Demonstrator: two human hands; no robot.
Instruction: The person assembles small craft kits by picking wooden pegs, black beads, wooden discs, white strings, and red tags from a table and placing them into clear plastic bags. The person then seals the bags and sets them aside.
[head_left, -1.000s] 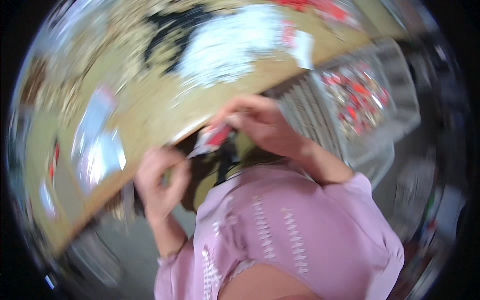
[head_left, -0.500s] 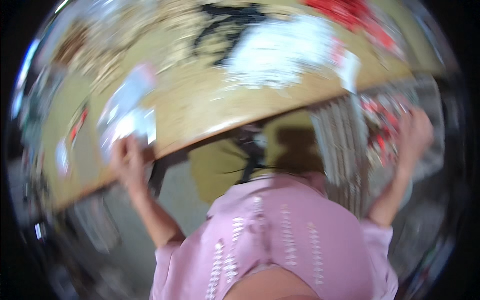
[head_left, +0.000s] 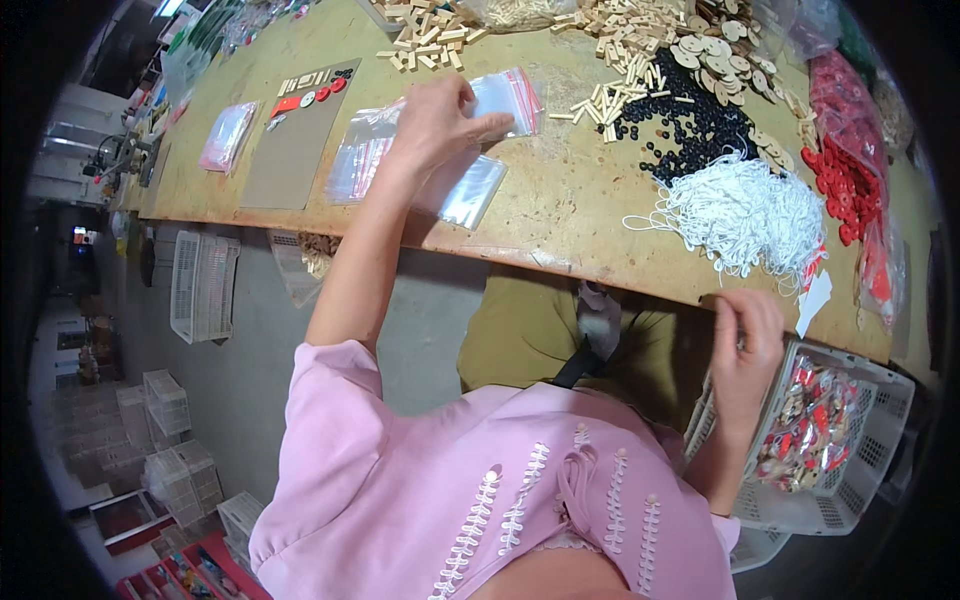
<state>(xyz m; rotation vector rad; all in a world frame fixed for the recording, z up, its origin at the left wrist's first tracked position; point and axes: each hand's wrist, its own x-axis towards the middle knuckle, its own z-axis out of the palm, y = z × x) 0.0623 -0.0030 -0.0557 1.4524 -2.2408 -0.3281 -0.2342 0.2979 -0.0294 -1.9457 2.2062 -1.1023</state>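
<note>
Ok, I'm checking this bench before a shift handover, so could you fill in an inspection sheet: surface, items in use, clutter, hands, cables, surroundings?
Surface: yellowish tabletop, marked with dark spots.
Items in use: clear plastic bags beneath the left hand.
Clutter: loose piles of white strings, black beads, pale wooden pieces and red pieces; a grey board with small parts on it.
Hands: left over the bags, grip unclear; right hand curled by the table's near edge, nothing seen in it.
Cables: nothing clearly seen.
Surroundings: white basket of filled packets at right; white crate at left, below the tabletop.
</note>
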